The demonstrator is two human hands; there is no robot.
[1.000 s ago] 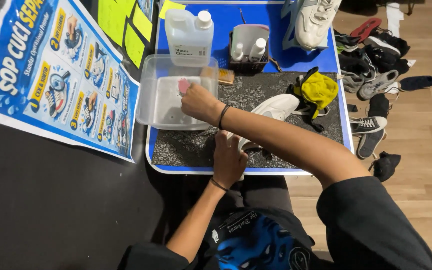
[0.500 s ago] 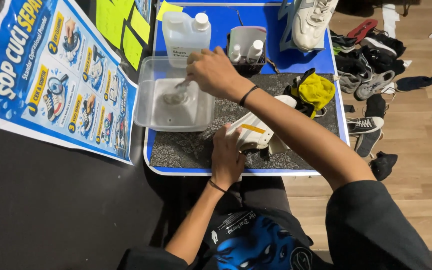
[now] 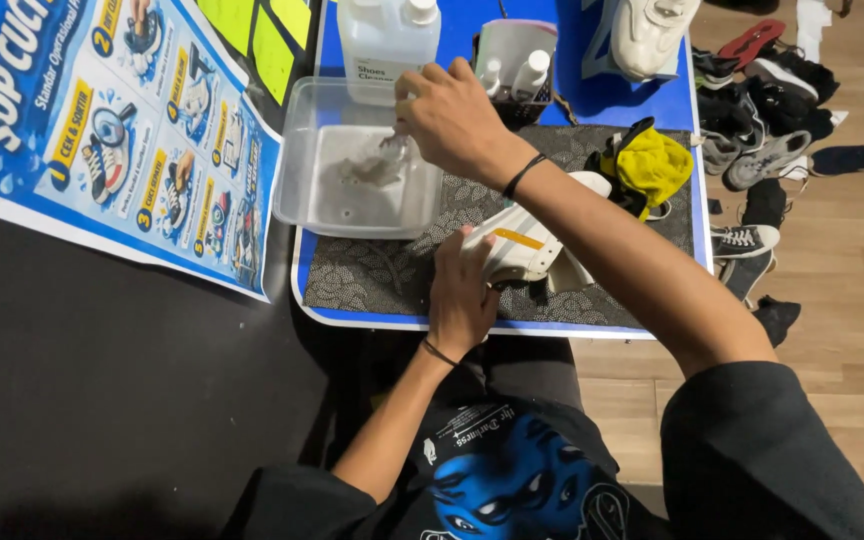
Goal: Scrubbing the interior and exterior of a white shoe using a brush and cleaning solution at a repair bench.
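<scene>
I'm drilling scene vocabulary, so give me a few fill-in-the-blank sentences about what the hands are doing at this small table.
1. The left hand rests on a white ____.
2. The right hand reaches over a clear plastic ____ holding water.
3. The cloth lying near the right forearm is ____ in colour.
4. The table has a ____ top.

Missing words: shoe; tub; yellow; blue

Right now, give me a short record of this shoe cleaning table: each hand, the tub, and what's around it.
left hand: pressed on the white shoe, which lies on the patterned mat
right hand: over the clear tub, holding something small; cannot tell what
tub contents: shallow cloudy water
behind tub: white jug, small bottles
right of shoe: yellow cloth
floor: scattered shoes
</scene>
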